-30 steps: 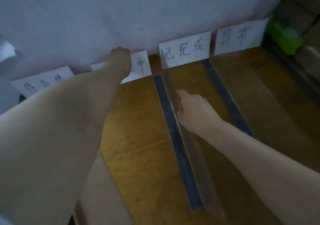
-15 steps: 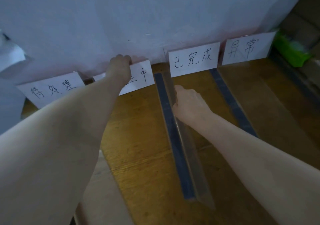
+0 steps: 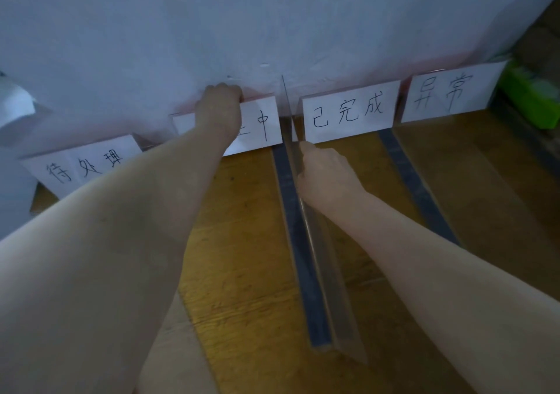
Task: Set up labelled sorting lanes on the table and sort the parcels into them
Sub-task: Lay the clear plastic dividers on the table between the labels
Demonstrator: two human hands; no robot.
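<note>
Your left hand (image 3: 221, 107) curls its fingers over the upper-center label card (image 3: 261, 126). Your right hand (image 3: 325, 175) pinches the clear divider (image 3: 328, 275).

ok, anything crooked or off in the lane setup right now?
Nothing damaged or spilled. The leftmost card sits a little lower than the rest, possibly just the wide lens. The left hand grips the second card; the right hand holds the clear divider beside the tape strip.

Pale backdrop sheet (image 3: 212, 14) spans the rear, faintly pink along its lower edge. Bright green object (image 3: 528, 99) at far right, identity unclear. Brown stacked shapes (image 3: 542, 45) above it, blurred. White crumpled item (image 3: 13, 107) at left edge.
</note>
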